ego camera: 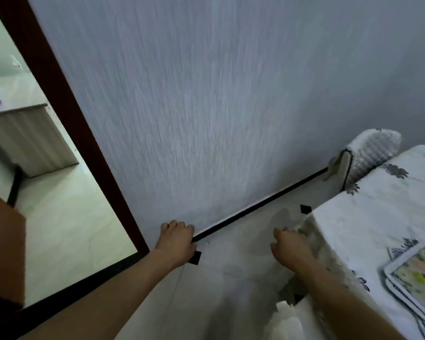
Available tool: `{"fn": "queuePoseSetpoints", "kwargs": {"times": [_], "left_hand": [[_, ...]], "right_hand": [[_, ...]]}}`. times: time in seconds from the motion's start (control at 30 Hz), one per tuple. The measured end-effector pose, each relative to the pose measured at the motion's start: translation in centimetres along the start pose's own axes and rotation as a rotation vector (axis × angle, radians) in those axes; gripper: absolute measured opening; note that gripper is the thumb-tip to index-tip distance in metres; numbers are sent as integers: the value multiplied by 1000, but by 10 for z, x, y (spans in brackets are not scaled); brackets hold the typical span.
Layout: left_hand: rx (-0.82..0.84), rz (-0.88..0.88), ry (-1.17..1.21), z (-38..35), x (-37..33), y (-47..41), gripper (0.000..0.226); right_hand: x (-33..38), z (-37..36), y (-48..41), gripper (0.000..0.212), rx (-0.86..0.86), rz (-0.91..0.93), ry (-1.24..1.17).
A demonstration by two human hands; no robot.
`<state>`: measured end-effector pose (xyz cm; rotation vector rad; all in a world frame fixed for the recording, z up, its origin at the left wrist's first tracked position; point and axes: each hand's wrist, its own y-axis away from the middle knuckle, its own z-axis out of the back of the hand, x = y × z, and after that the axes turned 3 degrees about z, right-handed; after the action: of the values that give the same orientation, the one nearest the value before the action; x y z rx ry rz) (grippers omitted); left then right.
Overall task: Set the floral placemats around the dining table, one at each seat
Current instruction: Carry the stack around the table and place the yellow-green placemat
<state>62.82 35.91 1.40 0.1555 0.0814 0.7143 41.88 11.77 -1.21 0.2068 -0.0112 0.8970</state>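
A stack of floral placemats [414,276] lies on the dining table [368,217] at the lower right, partly cut off by the frame edge. The table wears a white cloth with dark flower prints. My left hand [176,241] hangs over the floor near the wall's base, fingers loosely curled, holding nothing. My right hand [291,246] is beside the table's near corner, fingers curled and touching or nearly touching the cloth's hanging edge; whether it grips the cloth is unclear.
A grey textured wall fills the middle. A dark-framed doorway [66,114] opens at left onto a room with a wooden cabinet [27,138]. A covered chair back [368,155] stands by the table's far end. Another chair's white top [287,315] is below.
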Motion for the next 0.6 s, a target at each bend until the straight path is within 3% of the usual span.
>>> {"fn": "queuePoseSetpoints", "kwargs": {"times": [0.23,0.43,0.6], "left_hand": [[41,-184,-36,25,-2,-133,37],[29,-478,-68,38,-41,-268,33],[26,-736,-92,53,-118,-350,30]], "right_hand": [[-5,13,-85,26,-14,-133,-63],[-49,16,-102,33,-6,-542,-201],[-78,22,-63,16,-3,-864,-167]]}}
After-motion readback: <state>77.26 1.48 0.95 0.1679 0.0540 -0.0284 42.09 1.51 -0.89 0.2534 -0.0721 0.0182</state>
